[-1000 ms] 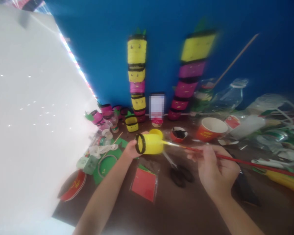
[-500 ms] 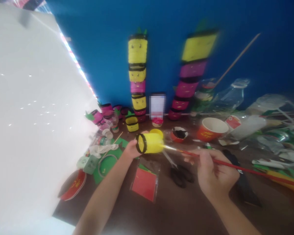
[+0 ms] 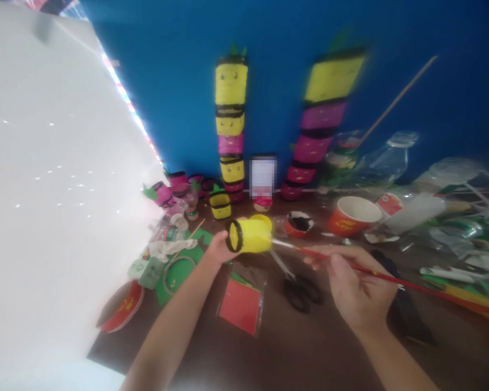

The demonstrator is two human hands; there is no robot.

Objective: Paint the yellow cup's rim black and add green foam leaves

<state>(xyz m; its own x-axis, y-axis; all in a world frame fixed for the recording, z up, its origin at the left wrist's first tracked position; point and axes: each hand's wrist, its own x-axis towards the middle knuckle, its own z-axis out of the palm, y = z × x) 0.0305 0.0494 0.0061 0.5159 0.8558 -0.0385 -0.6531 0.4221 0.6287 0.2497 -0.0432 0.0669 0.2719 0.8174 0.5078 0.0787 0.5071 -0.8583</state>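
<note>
My left hand (image 3: 218, 247) grips a small yellow cup (image 3: 249, 235) with a black rim, held on its side above the brown table. My right hand (image 3: 356, 285) pinches a long red paintbrush (image 3: 375, 274) whose tip touches the cup's right end. A little red dish of black paint (image 3: 298, 223) sits just behind the brush tip. Black-handled scissors (image 3: 299, 290) lie on the table between my hands.
Two tall stacks of yellow and pink painted cups (image 3: 230, 125) lean on the blue wall. A red paper cup (image 3: 352, 215), plastic bottles (image 3: 385, 160), a red packet (image 3: 240, 305), green paper (image 3: 177, 271) and a white board (image 3: 52, 190) at left crowd the table.
The brush and my right hand shifted slightly; the tip stays against the yellow cup. My left hand keeps the cup almost still.
</note>
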